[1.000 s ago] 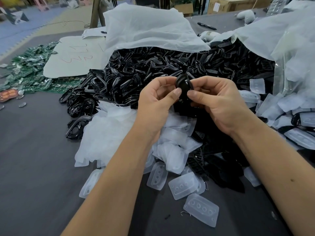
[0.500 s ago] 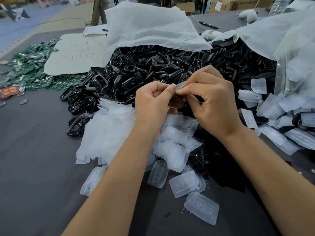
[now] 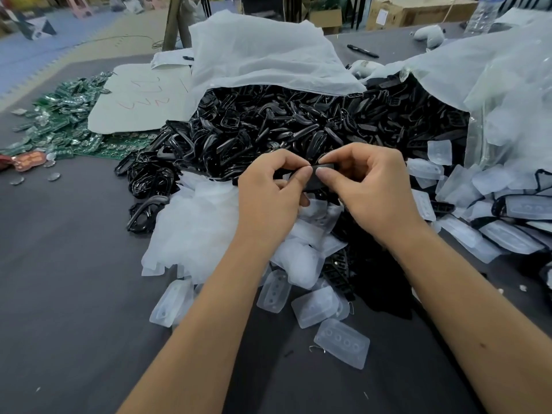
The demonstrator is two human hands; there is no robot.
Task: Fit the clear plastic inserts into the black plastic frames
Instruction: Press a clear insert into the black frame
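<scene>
Nearest me, low in the frame, clear rectangular plastic inserts (image 3: 342, 347) lie scattered on the grey table (image 3: 65, 294). At centre, my left hand (image 3: 270, 198) and right hand (image 3: 373, 189) both pinch one small black plastic frame (image 3: 322, 176). Beyond, I see the heap of black plastic frames (image 3: 268, 127) spilling from a white plastic bag (image 3: 263, 55).

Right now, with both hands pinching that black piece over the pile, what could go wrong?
1. The left hand and right hand pinch the black frame by fingertips only; it may slip into the black frame pile and get lost.
2. Fingers hide the frame's middle, so a poorly seated insert might go unnoticed.
3. The forearms hover over loose clear inserts, which could get swept away.
</scene>
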